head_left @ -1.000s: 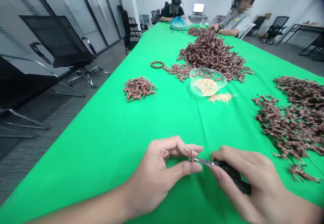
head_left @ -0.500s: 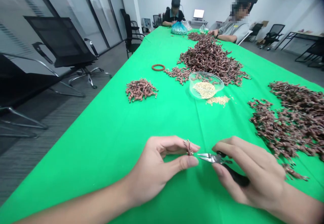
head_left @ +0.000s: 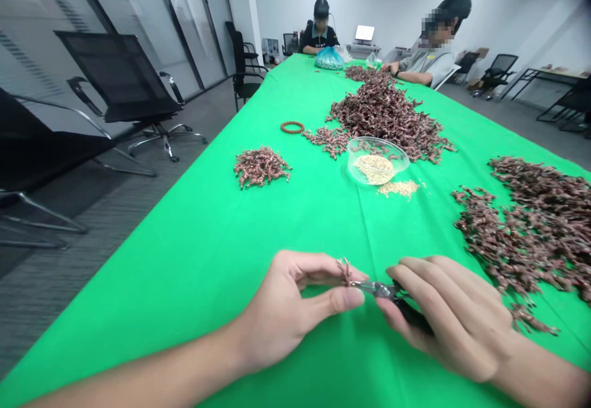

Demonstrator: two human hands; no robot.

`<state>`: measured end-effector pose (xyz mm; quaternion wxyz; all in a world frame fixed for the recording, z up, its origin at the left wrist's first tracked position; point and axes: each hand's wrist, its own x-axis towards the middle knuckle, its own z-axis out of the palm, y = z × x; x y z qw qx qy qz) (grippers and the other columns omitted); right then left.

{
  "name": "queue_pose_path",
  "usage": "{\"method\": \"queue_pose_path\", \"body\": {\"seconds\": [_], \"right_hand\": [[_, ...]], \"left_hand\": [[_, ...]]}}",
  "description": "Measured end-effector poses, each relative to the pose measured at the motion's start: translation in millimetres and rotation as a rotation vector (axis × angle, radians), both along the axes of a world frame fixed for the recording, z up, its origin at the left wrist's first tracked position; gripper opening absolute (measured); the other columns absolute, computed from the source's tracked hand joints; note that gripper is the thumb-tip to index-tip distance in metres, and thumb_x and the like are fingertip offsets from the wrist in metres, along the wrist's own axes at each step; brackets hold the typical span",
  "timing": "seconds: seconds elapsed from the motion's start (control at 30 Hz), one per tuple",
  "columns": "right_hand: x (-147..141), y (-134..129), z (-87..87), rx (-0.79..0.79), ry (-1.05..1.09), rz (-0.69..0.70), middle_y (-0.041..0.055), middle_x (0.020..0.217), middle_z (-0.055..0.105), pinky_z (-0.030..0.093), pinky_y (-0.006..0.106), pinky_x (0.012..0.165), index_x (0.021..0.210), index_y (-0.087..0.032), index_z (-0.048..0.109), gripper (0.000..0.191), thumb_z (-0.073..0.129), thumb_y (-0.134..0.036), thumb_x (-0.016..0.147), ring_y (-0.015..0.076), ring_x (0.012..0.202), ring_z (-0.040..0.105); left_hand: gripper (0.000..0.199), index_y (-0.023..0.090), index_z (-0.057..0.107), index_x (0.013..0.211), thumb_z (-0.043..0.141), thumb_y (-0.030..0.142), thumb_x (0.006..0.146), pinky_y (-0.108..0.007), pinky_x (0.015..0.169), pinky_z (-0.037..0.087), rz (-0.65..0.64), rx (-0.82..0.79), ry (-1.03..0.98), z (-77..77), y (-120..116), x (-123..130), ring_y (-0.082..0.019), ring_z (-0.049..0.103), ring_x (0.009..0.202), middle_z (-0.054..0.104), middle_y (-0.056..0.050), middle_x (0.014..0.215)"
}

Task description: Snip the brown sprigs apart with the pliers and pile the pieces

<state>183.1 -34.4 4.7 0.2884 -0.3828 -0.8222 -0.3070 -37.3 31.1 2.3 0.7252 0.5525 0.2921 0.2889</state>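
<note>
Between the thumb and fingers of my left hand (head_left: 295, 312) is a small brown figurine (head_left: 346, 272) with thin limbs sticking up. My right hand (head_left: 452, 316) grips a pair of pliers (head_left: 385, 291) with dark handles. The narrow jaws of the pliers reach the figurine at my left fingertips; whether they pinch it I cannot tell. Past my hands stands a clear plastic tub (head_left: 353, 168) of small gold-coloured bits, with a little heap of the same bits (head_left: 399, 188) spilled beside it on the green cloth (head_left: 194, 272).
Similar brown figurines lie in a small pile (head_left: 262, 167) at left, a large pile (head_left: 388, 112) behind the tub and another pile (head_left: 535, 229) at right. A brown ring (head_left: 292, 127) and a blue bag (head_left: 329, 58) are farther back. Two people sit at the table's far part.
My right hand has moved left, bringing the pliers' jaws from just short of the figurine up to it. The handles have closed together. My left hand has barely moved.
</note>
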Motion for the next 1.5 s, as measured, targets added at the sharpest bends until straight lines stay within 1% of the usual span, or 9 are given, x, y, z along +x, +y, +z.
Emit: {"method": "queue_pose_path", "body": {"seconds": [0.27,0.53,0.73,0.8,0.87,0.97,1.1,1.3,1.5], "right_hand": [[-2,0,2.3,0.067,-0.051,-0.002,0.0126,0.069,0.073,0.051,0.034,0.054,0.089,-0.005,0.069,0.022,0.075,-0.024,0.08,0.0225,0.058,0.065],[-1,-1,11.7,0.111,-0.127,0.012,0.0087,0.065,0.073,0.052,0.033,0.05,0.086,-0.012,0.069,0.018,0.077,-0.027,0.079,0.0198,0.053,0.064],[-2,-1,10.0,0.139,-0.125,0.017,0.0062,0.063,0.072,0.052,0.032,0.05,0.086,-0.014,0.068,0.016,0.074,-0.027,0.081,0.0188,0.053,0.064],[-4,-2,5.8,0.019,-0.042,0.015,0.0083,0.068,0.071,0.052,0.032,0.052,0.092,-0.011,0.066,0.019,0.073,-0.026,0.082,0.0193,0.056,0.064],[-6,-5,1.8,-0.178,0.111,0.015,0.0091,0.073,0.069,0.051,0.03,0.054,0.097,-0.01,0.063,0.017,0.067,-0.022,0.086,0.0187,0.061,0.064],[-11,-8,-0.8,-0.425,0.319,0.035,0.0041,0.071,0.063,0.045,0.026,0.05,0.097,-0.014,0.059,0.008,0.06,-0.016,0.089,0.014,0.058,0.059],[-14,-10,1.7,-0.623,0.454,0.034,-0.0028,0.063,0.054,0.037,0.023,0.046,0.093,-0.017,0.058,0.002,0.058,-0.017,0.091,0.0086,0.048,0.047],[-16,-13,4.5,-0.746,0.546,-0.003,-0.0053,0.06,0.053,0.035,0.022,0.045,0.085,-0.019,0.059,0.006,0.059,-0.02,0.091,0.0073,0.046,0.044],[-13,-12,1.2,-0.703,0.635,-0.035,-0.0026,0.066,0.06,0.04,0.023,0.049,0.088,-0.019,0.062,0.005,0.059,-0.022,0.091,0.0097,0.05,0.052]], "left_hand": [[0.018,0.012,0.077,0.084,0.079,0.029,0.079,-0.028,0.09,0.052,-0.023,0.02,0.039,3.4,0,0,-0.023,0.069,0.097,0.078,-0.008,0.093],[0.02,0.011,0.078,0.089,0.072,0.03,0.085,-0.026,0.085,0.047,-0.113,0.056,0.071,9.2,1,-3,-0.018,0.062,0.087,0.074,-0.004,0.088],[0.025,0.01,0.079,0.097,0.069,0.031,0.088,-0.03,0.087,0.046,-0.162,0.08,0.095,12.6,1,-4,-0.022,0.063,0.089,0.076,-0.006,0.093],[0.026,0.01,0.079,0.101,0.069,0.031,0.088,-0.031,0.089,0.046,-0.152,0.087,0.093,11.6,1,-4,-0.023,0.064,0.093,0.077,-0.007,0.096],[0.027,0.012,0.079,0.105,0.069,0.031,0.088,-0.031,0.092,0.046,-0.144,0.1,0.088,9.8,0,-4,-0.024,0.065,0.097,0.077,-0.007,0.099],[0.028,0.016,0.077,0.11,0.067,0.031,0.09,-0.031,0.093,0.047,-0.132,0.132,0.086,6.9,-1,-3,-0.024,0.065,0.099,0.078,-0.006,0.101],[0.027,0.017,0.078,0.11,0.068,0.031,0.089,-0.03,0.093,0.048,-0.112,0.167,0.089,5.2,-2,-3,-0.024,0.066,0.099,0.078,-0.005,0.099],[0.024,0.015,0.078,0.105,0.068,0.03,0.089,-0.028,0.091,0.049,-0.096,0.172,0.11,7.0,-2,-1,-0.022,0.066,0.098,0.078,-0.005,0.099],[0.017,0.014,0.077,0.092,0.074,0.028,0.084,-0.026,0.087,0.052,-0.038,0.084,0.078,5.4,-3,0,-0.02,0.069,0.095,0.077,-0.004,0.094]]}}
